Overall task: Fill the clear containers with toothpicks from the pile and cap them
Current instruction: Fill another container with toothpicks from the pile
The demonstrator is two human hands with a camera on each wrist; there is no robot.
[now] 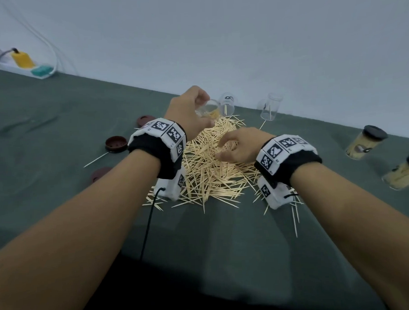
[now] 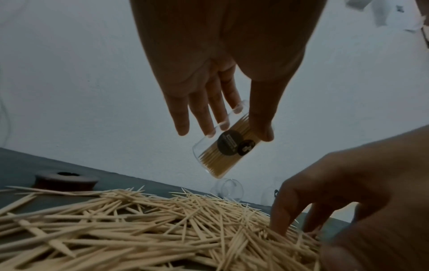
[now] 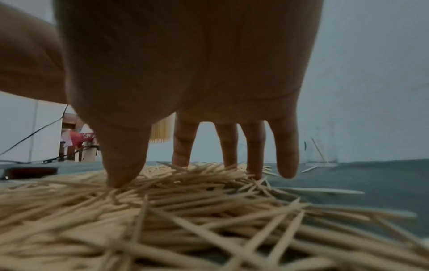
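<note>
Toothpicks, pale and wooden, lie in a loose sprawling pile (image 1: 211, 164) on a desk (image 1: 56, 114) covered in dark green cloth. The person's left hand (image 1: 187, 113) is raised above the far side of the pile, its thumb and fingers (image 2: 209, 117) clasped around a small clear cylindrical container (image 2: 223, 146) bearing a dark round label; the container is tilted and partly filled with toothpicks. The right hand (image 1: 240, 146) reaches down onto the pile with fingers (image 3: 183, 144) spread and slackly curved, the tips of the thumb and several fingers touching the toothpicks, nothing gripped. Beyond the left fingers two more clear containers (image 1: 227, 103) stand near the wall, each holding only a stray toothpick or so. Left of the left wrist lie three dark reddish-brown round caps (image 1: 116, 144). Far to the right of the right fingers, two filled containers with black caps (image 1: 364, 143) lie on their sides.
</note>
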